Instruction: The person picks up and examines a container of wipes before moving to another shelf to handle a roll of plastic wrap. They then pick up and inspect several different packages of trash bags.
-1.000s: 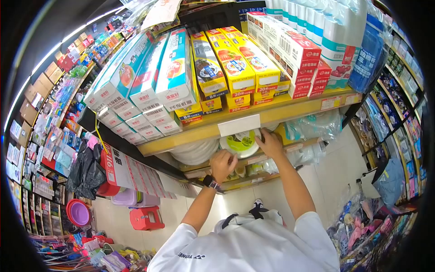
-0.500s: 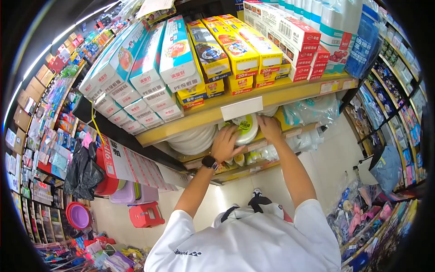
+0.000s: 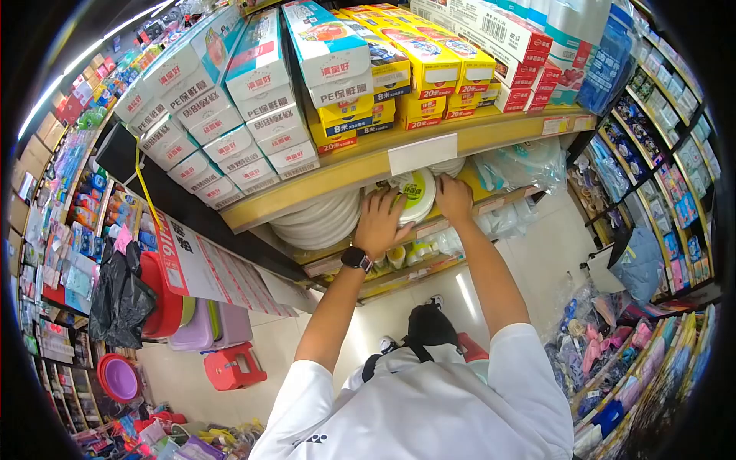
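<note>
A round pack of white disposable plates (image 3: 418, 201) with a green label sits on the shelf below the wide yellow ledge. My left hand (image 3: 378, 225), with a dark watch at the wrist, lies against the left side of this pack. Its fingers are spread and the thumb rests near the pack's front rim. At the pack's right edge is my right hand (image 3: 455, 201), its fingers stretched toward the back and their tips partly hidden. Left of my hands stands a stack of white plates (image 3: 317, 221). Clear-wrapped white tableware (image 3: 520, 165) lies to the right.
Overhead, the ledge (image 3: 337, 170) bears a blank price card (image 3: 422, 154), cling film boxes (image 3: 272, 115) and yellow boxes (image 3: 429, 65). A printed sign (image 3: 207, 261) hangs at the left. On the floor stands a red stool (image 3: 234, 366).
The view has shifted, bringing the shelf boxes closer and higher in the frame. Both hands remain at the sides of the plate pack, which shows little movement on the shelf.
</note>
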`<state>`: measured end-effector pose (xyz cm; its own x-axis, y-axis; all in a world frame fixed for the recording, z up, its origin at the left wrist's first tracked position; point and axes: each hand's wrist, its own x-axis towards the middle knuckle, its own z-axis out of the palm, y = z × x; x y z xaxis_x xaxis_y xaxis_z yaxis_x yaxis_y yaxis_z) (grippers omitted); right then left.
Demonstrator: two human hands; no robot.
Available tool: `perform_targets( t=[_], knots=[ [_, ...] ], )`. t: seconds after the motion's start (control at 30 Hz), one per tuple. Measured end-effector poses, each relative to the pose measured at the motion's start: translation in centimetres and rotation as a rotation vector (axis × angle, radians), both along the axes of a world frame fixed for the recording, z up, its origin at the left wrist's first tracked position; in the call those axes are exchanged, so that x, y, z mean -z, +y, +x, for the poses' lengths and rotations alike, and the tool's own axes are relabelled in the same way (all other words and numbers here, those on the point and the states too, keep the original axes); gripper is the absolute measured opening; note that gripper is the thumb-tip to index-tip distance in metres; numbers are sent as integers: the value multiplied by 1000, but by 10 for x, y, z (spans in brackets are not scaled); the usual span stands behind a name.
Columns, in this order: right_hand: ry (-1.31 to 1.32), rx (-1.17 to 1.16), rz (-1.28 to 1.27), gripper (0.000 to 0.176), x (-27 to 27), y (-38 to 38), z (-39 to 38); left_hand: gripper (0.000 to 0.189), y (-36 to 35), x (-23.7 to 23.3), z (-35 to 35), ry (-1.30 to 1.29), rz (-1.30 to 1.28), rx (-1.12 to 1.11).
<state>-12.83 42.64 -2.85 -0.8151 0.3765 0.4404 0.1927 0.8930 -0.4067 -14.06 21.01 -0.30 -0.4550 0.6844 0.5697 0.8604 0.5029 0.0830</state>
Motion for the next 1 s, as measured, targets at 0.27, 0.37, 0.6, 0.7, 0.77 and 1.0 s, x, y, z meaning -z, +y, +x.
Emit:
perform_targets(
  t=[0.27, 0.37, 0.6, 0.7, 0.77, 1.0],
  knots=[
    [80, 55, 28, 25, 13, -2, 2, 54, -1, 0, 2, -29, 15, -8],
    [13, 65, 13, 25, 10, -2, 2, 54, -1, 0, 2, -23, 14, -9],
    [20, 67, 26, 24, 12, -1, 1, 55, -1, 0, 1, -8, 15, -5],
    [18, 65, 30, 24, 13, 0, 0, 55, 0, 1, 1, -20, 9, -15],
    [24, 59, 29, 24, 14, 0, 0, 55, 0, 1, 1, -17, 13, -15],
    [-1, 77, 26, 24, 14, 0, 0, 57, 1, 0, 1, -12, 4, -21]
  ],
)
